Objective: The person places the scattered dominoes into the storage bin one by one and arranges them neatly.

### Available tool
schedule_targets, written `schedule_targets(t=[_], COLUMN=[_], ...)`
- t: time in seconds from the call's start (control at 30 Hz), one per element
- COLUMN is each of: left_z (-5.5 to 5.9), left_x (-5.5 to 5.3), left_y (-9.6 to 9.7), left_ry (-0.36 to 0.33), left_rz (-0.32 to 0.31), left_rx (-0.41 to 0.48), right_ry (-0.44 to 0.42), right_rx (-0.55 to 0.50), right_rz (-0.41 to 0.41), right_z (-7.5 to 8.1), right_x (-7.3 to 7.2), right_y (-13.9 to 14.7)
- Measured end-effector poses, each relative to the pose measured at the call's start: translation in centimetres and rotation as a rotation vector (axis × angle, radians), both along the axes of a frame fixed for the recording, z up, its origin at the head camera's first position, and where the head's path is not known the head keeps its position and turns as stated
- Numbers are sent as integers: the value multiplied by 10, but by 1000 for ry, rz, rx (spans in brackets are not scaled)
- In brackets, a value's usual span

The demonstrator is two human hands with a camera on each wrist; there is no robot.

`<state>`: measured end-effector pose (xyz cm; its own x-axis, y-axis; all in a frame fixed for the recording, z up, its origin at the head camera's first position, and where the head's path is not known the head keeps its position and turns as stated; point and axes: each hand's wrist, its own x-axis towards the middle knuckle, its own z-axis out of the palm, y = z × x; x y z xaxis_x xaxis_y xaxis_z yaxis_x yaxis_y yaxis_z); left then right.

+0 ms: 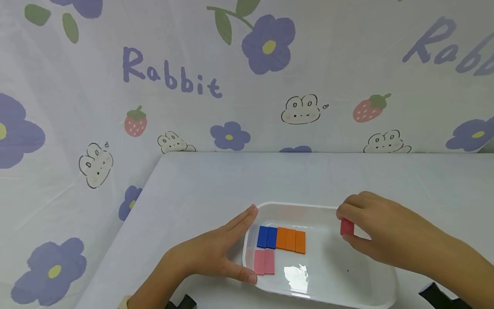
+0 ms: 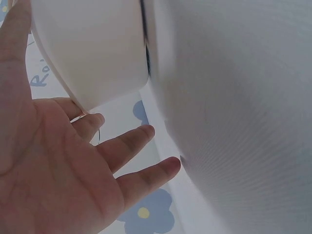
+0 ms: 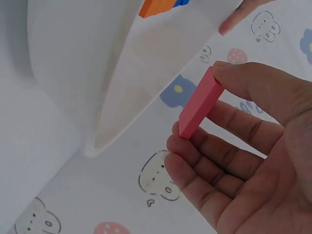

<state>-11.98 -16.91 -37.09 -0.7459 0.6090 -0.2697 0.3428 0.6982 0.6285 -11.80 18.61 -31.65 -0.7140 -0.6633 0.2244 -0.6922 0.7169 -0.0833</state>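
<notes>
A white tray (image 1: 328, 274) lies on the table, with blue blocks (image 1: 267, 237), orange blocks (image 1: 291, 240) and pink blocks (image 1: 264, 262) flat in its left part. Along the tray's left rim rests my left hand (image 1: 216, 253), thumb at the near side and fingers at the far corner; in the left wrist view its fingers are spread and fairly straight. My right hand (image 1: 390, 227) pinches a pinkish-red block (image 3: 201, 103) between thumb and fingers, over the tray's right side. That block is held apart from the tray.
The white table (image 1: 216, 184) extends behind and left of the tray. A patterned cloth (image 1: 185, 116) hangs at the back and left. Black straps or parts (image 1: 440, 296) show at the bottom edge. A small dark speck (image 1: 347, 271) lies in the tray.
</notes>
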Motion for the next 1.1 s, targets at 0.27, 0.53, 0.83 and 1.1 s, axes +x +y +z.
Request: schedule_targets(t=[0.27, 0.53, 0.83, 1.1], left_z=[-1, 0, -1, -1], left_x=[0, 1, 0, 0], left_y=[0, 1, 0, 0], left_ry=[-9, -9, -7, -14], left_rz=[3, 8, 4, 9], left_rx=[5, 2, 9, 20], right_ry=[-39, -15, -86, -99], right_rx=[20, 15, 59, 55], right_rz=[7, 50, 34, 79], right_z=[-1, 0, 1, -1], right_x=[0, -1, -3, -4], right_y=[-8, -15, -27, -33])
